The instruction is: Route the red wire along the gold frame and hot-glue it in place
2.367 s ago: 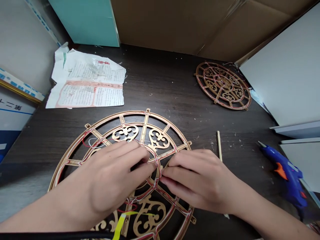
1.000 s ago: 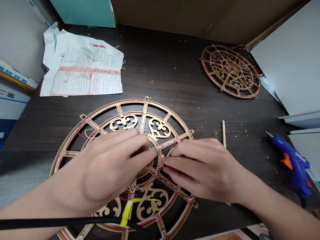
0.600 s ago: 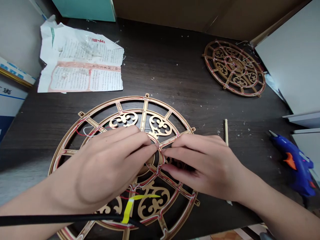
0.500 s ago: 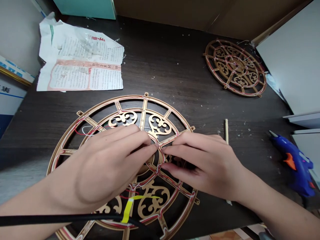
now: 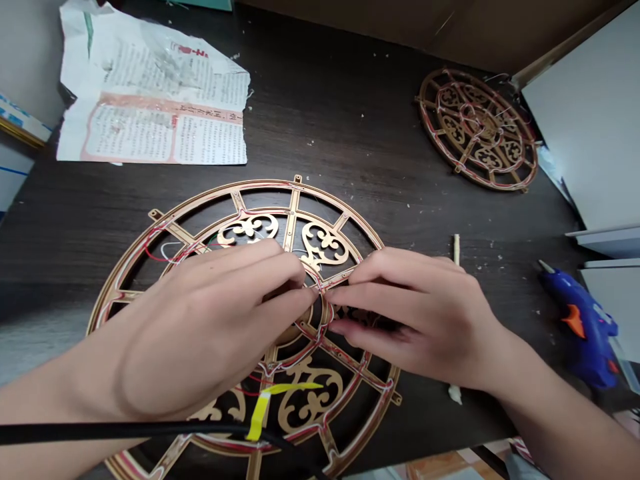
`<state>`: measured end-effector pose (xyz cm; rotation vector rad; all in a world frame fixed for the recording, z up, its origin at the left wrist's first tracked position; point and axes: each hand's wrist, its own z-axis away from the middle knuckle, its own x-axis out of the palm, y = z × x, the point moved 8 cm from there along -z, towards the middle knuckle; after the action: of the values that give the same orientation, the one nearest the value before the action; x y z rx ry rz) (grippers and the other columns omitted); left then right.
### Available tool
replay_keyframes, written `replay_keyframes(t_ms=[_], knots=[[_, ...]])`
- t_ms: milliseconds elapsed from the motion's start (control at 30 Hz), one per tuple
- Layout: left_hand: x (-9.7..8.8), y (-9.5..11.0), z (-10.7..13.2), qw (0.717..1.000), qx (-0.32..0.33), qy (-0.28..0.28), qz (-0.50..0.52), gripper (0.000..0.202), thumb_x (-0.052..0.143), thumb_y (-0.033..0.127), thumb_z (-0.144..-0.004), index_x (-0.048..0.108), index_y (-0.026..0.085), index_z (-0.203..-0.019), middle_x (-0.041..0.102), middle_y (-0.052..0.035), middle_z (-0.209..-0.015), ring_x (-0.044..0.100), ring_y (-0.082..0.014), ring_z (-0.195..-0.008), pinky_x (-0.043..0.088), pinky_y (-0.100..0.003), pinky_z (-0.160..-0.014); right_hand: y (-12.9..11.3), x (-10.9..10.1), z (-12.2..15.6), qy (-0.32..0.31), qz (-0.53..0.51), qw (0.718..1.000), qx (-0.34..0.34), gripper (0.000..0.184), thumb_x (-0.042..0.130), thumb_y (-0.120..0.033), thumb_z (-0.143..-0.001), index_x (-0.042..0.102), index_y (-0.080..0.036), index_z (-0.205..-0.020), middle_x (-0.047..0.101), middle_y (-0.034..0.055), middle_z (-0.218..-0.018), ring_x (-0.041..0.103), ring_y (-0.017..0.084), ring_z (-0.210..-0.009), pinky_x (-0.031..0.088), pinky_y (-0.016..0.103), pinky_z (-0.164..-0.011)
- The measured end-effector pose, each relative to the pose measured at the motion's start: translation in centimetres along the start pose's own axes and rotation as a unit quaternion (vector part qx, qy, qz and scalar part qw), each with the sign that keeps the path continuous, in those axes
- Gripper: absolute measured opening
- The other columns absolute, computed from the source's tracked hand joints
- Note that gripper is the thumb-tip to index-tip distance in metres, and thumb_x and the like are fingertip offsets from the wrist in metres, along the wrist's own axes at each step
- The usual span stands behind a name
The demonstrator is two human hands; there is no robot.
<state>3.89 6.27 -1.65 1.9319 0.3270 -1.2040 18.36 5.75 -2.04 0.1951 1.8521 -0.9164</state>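
The left hand (image 5: 200,327) and right hand (image 5: 415,313) meet fingertip to fingertip over the hub of the gold frame (image 5: 295,200), pinching the red wire (image 5: 320,293) lying directly between them.

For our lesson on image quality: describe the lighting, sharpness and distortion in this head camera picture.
Head view: soft, even light, with faint shadows under both hands; the large gold fretwork wheel and the newspaper are sharp; wide-angle bending stretches the forearms at the bottom edge; no strong glare on the dark table.
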Motion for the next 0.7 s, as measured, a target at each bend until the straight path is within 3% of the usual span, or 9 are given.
replay_keyframes(t_ms=[133,267,367,533,700], knots=[[0.0,0.8,-0.2,0.997,0.063,-0.023,-0.026,0.043,0.034,0.023,-0.104,0.073,0.021,-0.087,0.068,-0.0004,-0.086,0.057,-0.0147,-0.071,0.043,-0.031,-0.061,0.4,0.3,0.1,-0.032,-0.042,0.998,0.037,0.006,0.066,-0.03,-0.099,0.071,-0.026,-0.101,0.066,-0.002,-0.093,0.058,0.01,-0.079,0.042,0.026,-0.069],[0.3,1.1,-0.1,0.994,0.088,-0.051,-0.032,0.044,0.031,0.021,-0.105,0.072,0.021,-0.089,0.068,-0.0014,-0.089,0.057,-0.0155,-0.072,0.044,-0.032,-0.062,0.8,0.6,-0.1,-0.069,-0.081,0.989,0.107,0.02,0.064,-0.031,-0.101,0.061,-0.019,-0.086,0.058,-0.0031,-0.075,0.049,0.009,-0.065,0.037,0.025,-0.061],[0.5,1.1,0.3,0.994,0.089,-0.048,-0.039,0.04,0.034,0.018,-0.102,0.071,0.02,-0.087,0.068,-0.0032,-0.09,0.058,-0.017,-0.073,0.045,-0.034,-0.062,0.1,0.7,-0.6,-0.091,-0.074,0.989,0.086,0.019,0.058,-0.027,-0.104,0.063,-0.019,-0.088,0.061,-0.0013,-0.079,0.052,0.01,-0.07,0.038,0.025,-0.064],[1.5,2.1,0.8,0.987,0.12,-0.056,-0.093,0.016,0.052,0.014,-0.088,0.067,0.018,-0.084,0.063,-0.0069,-0.086,0.055,-0.0228,-0.075,0.046,-0.042,-0.062,-0.6,0.9,-0.8,-0.118,-0.02,0.992,0.035,0.022,0.052,-0.019,-0.106,0.069,-0.021,-0.092,0.064,-0.0003,-0.086,0.054,0.012,-0.077,0.039,0.027,-0.068],[1.5,2.4,0.4,0.993,0.086,-0.033,-0.077,0.023,0.052,0.024,-0.097,0.065,0.018,-0.079,0.063,-0.006,-0.084,0.057,-0.024,-0.077,0.048,-0.045,-0.064,-1.1,1.3,-0.9,-0.104,0.015,0.994,-0.006,0.026,0.049,-0.015,-0.104,0.067,-0.019,-0.086,0.057,-0.0011,-0.08,0.045,0.012,-0.07,0.034,0.028,-0.063]])
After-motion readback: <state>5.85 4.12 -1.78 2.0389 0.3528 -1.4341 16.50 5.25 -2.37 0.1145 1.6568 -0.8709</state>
